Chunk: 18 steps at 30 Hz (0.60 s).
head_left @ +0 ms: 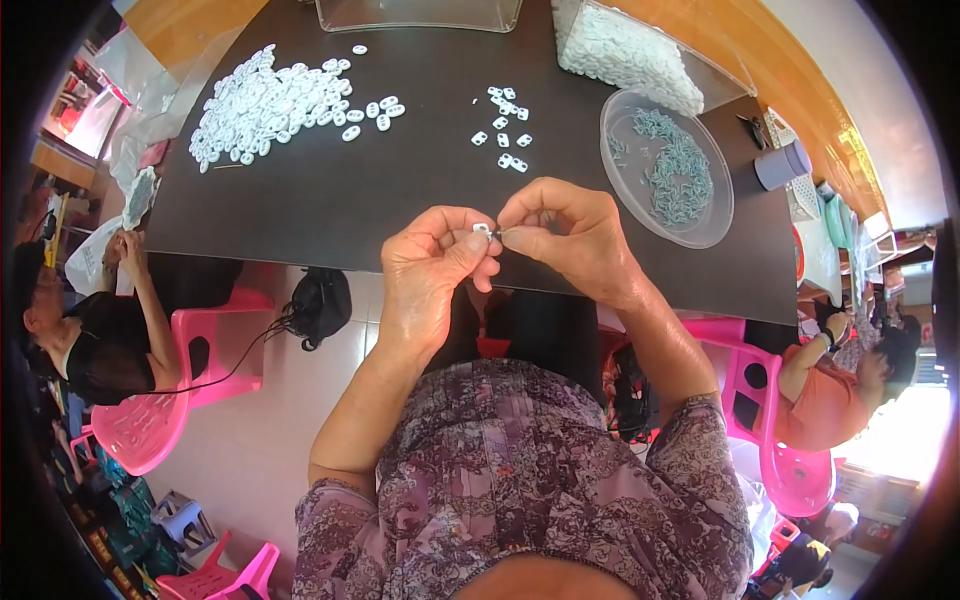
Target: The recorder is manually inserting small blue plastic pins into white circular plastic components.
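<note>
My left hand (445, 250) pinches a small white plastic piece with holes (481, 229) between thumb and fingers, just over the near table edge. Against its right side my right hand (565, 230) is closed, thumb and forefinger together on a tiny dark part, perhaps a screw, too small to make out surely. Beyond my hands lies a loose group of similar small white pieces (504, 138). To the right a round clear tray (622, 182) holds a heap of small grey-green screw-like parts (678, 172). A large pile of white oval pieces (270, 105) spreads over the far left.
On the dark table (420, 190), a clear container of white pieces (630, 60) stands far right, near a grey-purple cup (782, 165). Another clear bin (420, 14) sits at the far edge. People sit on both sides, on pink chairs (150, 420). A black bag (320, 308) hangs left.
</note>
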Motion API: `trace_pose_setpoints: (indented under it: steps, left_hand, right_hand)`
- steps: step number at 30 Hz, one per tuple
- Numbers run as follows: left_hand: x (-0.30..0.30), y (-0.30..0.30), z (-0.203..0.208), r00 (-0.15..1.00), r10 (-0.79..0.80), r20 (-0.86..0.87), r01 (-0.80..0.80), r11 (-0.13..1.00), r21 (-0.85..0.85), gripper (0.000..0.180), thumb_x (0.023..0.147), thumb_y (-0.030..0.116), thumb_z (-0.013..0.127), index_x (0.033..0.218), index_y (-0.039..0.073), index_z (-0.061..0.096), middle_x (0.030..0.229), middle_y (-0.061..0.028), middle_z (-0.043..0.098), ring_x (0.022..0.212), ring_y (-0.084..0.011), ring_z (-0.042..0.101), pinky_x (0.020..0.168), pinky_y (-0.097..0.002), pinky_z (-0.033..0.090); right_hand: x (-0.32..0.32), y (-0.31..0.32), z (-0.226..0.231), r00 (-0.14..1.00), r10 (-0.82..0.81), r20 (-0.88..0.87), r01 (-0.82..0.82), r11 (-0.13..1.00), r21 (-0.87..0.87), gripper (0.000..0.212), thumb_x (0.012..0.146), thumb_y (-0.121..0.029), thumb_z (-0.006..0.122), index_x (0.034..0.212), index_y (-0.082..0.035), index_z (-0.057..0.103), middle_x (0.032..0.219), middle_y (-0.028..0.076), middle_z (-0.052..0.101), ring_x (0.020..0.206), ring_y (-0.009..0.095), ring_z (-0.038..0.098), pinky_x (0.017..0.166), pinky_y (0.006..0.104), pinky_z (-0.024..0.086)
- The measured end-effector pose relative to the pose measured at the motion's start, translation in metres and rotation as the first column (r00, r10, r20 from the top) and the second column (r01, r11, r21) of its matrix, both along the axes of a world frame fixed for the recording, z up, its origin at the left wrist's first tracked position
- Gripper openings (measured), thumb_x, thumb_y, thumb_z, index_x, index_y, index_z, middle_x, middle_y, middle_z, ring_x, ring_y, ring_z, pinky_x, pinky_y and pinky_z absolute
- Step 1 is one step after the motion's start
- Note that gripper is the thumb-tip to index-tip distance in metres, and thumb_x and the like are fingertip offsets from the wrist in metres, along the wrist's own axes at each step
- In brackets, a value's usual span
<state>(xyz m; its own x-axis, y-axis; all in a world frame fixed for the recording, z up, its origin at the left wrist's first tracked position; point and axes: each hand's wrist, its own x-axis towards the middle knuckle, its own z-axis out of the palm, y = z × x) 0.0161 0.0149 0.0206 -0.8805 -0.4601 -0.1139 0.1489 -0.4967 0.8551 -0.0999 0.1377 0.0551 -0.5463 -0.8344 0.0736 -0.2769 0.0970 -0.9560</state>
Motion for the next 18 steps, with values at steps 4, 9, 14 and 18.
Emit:
trace_pose_setpoints:
  steps: [4,9,14,18]
  left_hand:
    - [0.004,0.001,0.000,1.000,-0.002,-0.022,0.001,1.000,-0.015,0.011,0.086,0.006,0.059,0.091,-0.004,0.059,0.076,-0.0083,0.061,0.060,-0.0115,0.056,0.051,-0.0223,0.047]
    - [0.007,0.002,-0.001,1.000,0.000,-0.007,-0.001,0.999,-0.041,0.011,0.086,0.007,0.060,0.091,-0.004,0.059,0.076,-0.0074,0.061,0.060,-0.0105,0.056,0.050,-0.0213,0.045]
    - [0.011,0.004,-0.002,1.000,0.023,0.014,-0.022,0.996,-0.086,0.011,0.086,0.007,0.059,0.091,-0.003,0.059,0.077,-0.0062,0.061,0.060,-0.0092,0.055,0.052,-0.0197,0.045]
    - [0.014,0.011,-0.002,0.995,0.098,0.011,-0.093,0.971,-0.220,0.011,0.087,0.006,0.059,0.093,-0.003,0.060,0.078,-0.0049,0.061,0.061,-0.0076,0.055,0.052,-0.0181,0.043]
  right_hand:
    - [0.004,-0.001,0.002,0.998,-0.007,0.058,0.006,1.000,0.022,0.011,0.078,-0.002,0.064,0.088,0.001,0.061,0.080,0.000,0.060,0.072,0.004,0.053,0.065,0.0196,0.042]
    - [0.007,-0.003,0.002,0.998,0.006,0.069,-0.009,0.999,0.047,0.011,0.078,-0.002,0.065,0.088,0.001,0.061,0.080,0.001,0.060,0.074,0.004,0.054,0.066,0.0199,0.043]
    - [0.009,-0.004,-0.003,0.996,0.015,0.083,-0.018,0.999,0.037,0.012,0.078,-0.002,0.065,0.088,0.001,0.061,0.080,0.001,0.061,0.073,0.004,0.055,0.066,0.0197,0.044]
    - [0.012,-0.005,-0.006,0.998,-0.016,0.058,0.014,0.999,0.038,0.012,0.077,-0.001,0.066,0.087,0.001,0.061,0.079,0.000,0.061,0.072,0.004,0.056,0.064,0.0195,0.045]
